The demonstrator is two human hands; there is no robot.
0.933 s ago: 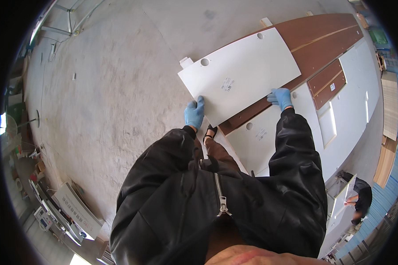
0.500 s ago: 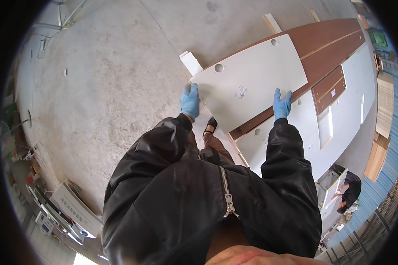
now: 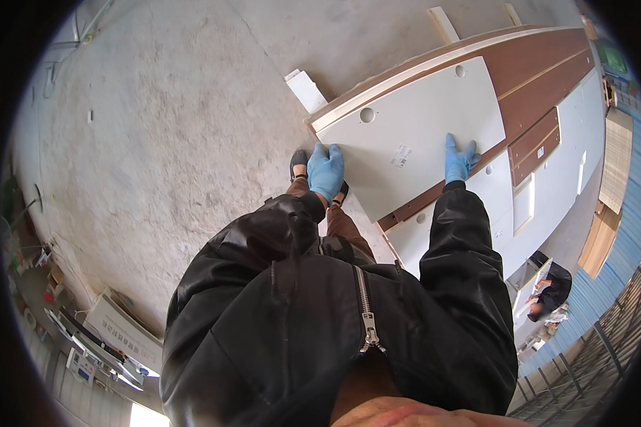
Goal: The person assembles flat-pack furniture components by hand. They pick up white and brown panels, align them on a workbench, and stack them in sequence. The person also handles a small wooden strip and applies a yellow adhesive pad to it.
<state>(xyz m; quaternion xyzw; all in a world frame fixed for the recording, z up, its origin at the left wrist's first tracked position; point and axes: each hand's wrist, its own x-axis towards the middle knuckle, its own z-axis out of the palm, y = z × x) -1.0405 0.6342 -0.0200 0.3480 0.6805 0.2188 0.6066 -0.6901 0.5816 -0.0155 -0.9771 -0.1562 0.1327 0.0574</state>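
Note:
A flat white panel (image 3: 420,128) with two round holes near its far edge and a small label lies on a stack of brown boards (image 3: 541,67). My left hand (image 3: 326,171), in a blue glove, is closed at the panel's left edge, close to its far corner; the undersides of its fingers are hidden. Toward the panel's near long edge my right hand (image 3: 461,160), also gloved in blue, lies with its fingers spread. Beside the stack, on my right, more white panels (image 3: 470,206) lie flat, with a small brown board (image 3: 534,148) on them.
A short white block (image 3: 306,91) sticks out from beneath the stack's left end, and pale bars (image 3: 443,25) jut from its far side. At the right, a person (image 3: 550,288) in dark clothes works at a white piece. Machinery (image 3: 85,349) stands at lower left.
The white panel now sits back from the stack's far edge, so a brown and pale strip shows beyond it. My left hand has come rightward onto its edge; the right hand's fingers have spread wider.

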